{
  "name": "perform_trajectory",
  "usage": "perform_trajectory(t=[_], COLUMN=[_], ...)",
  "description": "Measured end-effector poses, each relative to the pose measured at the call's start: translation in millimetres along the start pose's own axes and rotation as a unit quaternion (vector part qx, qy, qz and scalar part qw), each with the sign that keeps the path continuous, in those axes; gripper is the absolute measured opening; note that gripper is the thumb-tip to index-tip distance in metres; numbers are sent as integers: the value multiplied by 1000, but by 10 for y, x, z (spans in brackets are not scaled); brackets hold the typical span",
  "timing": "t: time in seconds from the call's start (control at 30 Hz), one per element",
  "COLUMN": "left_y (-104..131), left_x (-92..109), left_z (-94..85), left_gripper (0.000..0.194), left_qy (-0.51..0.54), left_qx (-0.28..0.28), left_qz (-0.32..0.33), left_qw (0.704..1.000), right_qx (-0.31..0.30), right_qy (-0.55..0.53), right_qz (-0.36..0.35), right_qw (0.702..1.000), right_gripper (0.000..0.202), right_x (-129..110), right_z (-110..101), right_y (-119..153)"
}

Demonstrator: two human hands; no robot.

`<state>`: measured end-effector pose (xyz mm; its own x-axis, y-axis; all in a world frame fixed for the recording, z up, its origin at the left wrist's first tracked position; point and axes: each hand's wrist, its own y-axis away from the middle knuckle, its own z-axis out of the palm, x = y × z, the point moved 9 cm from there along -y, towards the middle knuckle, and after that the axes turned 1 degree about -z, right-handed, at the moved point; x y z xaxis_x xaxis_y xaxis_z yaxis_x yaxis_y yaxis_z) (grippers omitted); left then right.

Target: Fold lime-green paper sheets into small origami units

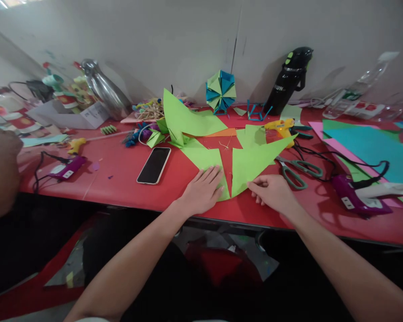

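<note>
Bright green paper with a slit running up its middle lies at the front edge of the red table [117, 188]. My left hand [204, 190] rests flat, fingers stretched, on the paper's left part [204, 154]. At the lower edge of the right part [251, 163], my right hand [272, 190] pinches the paper between thumb and finger. That part's right tip lifts off the table. Behind it a larger curled green sheet [188, 116] stands partly upright, with small folded green pieces [156, 138] beside it.
Left of my hands lies a phone [153, 165]. Scissors [298, 172], a yellow glue gun [282, 127] and a purple power strip [357, 197] with cables are at right, near coloured sheets [372, 143]. A black flask [287, 82] stands behind. Another person's hand [2, 147] is far left.
</note>
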<state>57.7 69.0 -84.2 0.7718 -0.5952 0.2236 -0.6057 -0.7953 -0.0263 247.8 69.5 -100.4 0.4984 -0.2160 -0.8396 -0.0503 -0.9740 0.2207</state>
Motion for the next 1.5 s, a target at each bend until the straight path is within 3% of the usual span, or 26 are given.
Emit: perform_trajectory(t=[0.13,0.23,0.3,0.4,0.47,0.57,0.63,0.67,0.77,0.8,0.87,1.03,1.1,1.13,1.27,1.4,1.5], left_y=[-7,-19,-34,-45,-53,-85,-104,-108,-55,-36,0,41,75,86,100,57,12], left_x=[-46,-191,-339,-601,-642,-473,-306,-230,-64,-26,-82,-457,-606,-655,-690,-586,-556], left_z=[-45,-157,-265,-431,-493,-480,-386,-301,13,66,72,-203,-311,-344,-367,-342,-369], left_gripper=[60,53,49,44,39,31,26,26,37,41,48,61,70,73,69,59,34], left_qy=[0,-16,-39,-59,-22,148,307,394,627,669,698,629,639,652,710,700,675], left_qx=[-9,1,25,83,119,147,129,104,32,29,79,217,245,241,162,83,86], left_qz=[-13,-23,-38,-110,-132,-104,-92,-102,-191,-206,-230,-235,-248,-255,-270,-241,-211], left_qw=[1000,1000,998,989,984,972,938,907,755,713,674,708,686,672,630,667,702], right_qx=[21,19,13,9,7,-4,-28,-46,-92,-100,-115,-190,-222,-234,-170,-132,-133], right_qy=[8,3,-12,-48,-84,-174,-274,-324,-416,-425,-424,-333,-267,-225,-145,-115,-101], right_qz=[2,-16,-33,-47,-53,-51,-46,-44,-36,-34,-36,-52,-49,-41,-47,-56,-63], right_qw=[1000,1000,999,998,995,983,960,944,904,899,898,922,936,945,974,983,984], right_gripper=[21,21,22,23,23,22,21,21,20,19,18,12,13,14,20,20,34], right_x=[28,8,-33,-92,-122,-135,-143,-153,-189,-194,-201,-199,-177,-153,-155,-199,-228], right_z=[-128,-164,-160,-145,-131,-83,-13,33,155,180,212,194,139,104,-201,-349,-329], right_y=[53,85,96,96,98,124,160,183,258,281,322,383,377,363,198,54,7])
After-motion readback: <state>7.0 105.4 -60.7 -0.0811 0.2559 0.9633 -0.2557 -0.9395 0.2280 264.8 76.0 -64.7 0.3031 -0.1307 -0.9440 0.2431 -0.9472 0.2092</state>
